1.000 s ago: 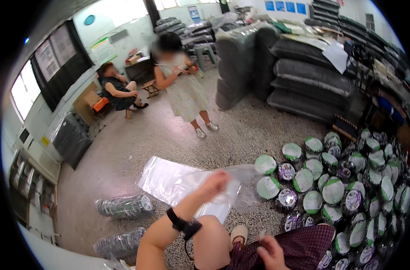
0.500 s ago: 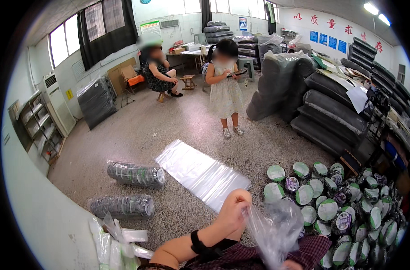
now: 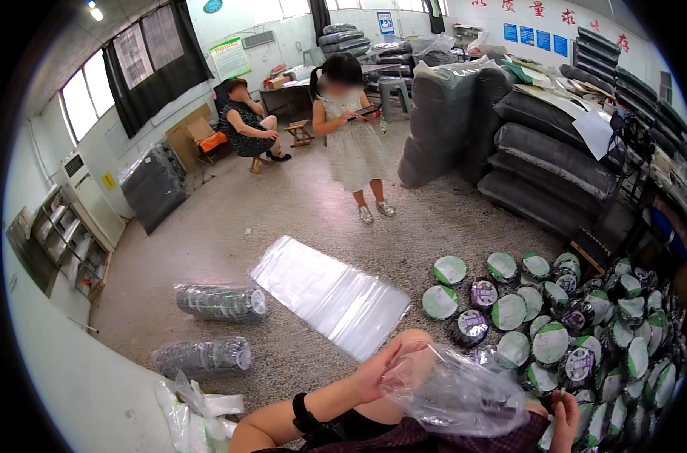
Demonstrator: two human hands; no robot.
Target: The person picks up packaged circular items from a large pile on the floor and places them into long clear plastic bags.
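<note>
My left hand [image 3: 392, 370] grips the edge of a clear plastic bag [image 3: 464, 400], its fingers partly seen through the film. The bag is puffed out over my lap and looks to have nothing in it. At the lower right, my right hand [image 3: 564, 419] is apart from the bag, fingers loosely extended and nothing visible in them. It is beside a heap of round, dark packs with green-and-white or purple lids [image 3: 551, 343]. On the floor ahead lies a flat stack of clear plastic bags [image 3: 328, 298].
Two clear-wrapped rolls of stacked packs [image 3: 221, 302] lie at left, above white plastic bags [image 3: 196, 411]. A child [image 3: 351, 136] stands ahead holding a dark device; another person [image 3: 249, 124] sits farther back. Big dark wrapped bundles [image 3: 547, 162] are piled at right.
My right hand has moved right, from the bag's lower end to the heap. The bag has spread wider and swung right in my left hand. The whole view has shifted slightly.
</note>
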